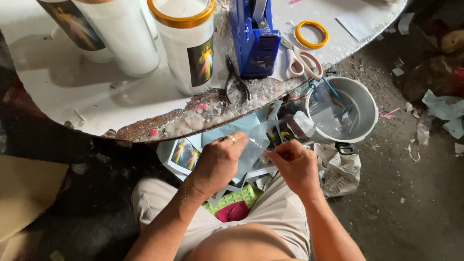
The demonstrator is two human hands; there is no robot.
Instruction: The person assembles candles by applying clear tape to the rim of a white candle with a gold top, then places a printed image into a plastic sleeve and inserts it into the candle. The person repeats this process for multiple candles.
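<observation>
**Hands pinch a clear film below the worktop edge**

Both hands work over the lap: left hand point(220, 162), ring on one finger, and right hand point(292, 164) each close fingertips on a clear plastic sheet point(256, 140). Printed picture labels point(186, 153) lie beneath. On the white worktop point(72, 92) stand glass candles point(186, 46), a blue tape dispenser point(253, 41) and scissors point(302, 60).

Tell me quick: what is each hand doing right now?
Left hand: closed, pinching the clear plastic sheet by its edge.
Right hand: closed, pinching the same sheet from the other side.
</observation>
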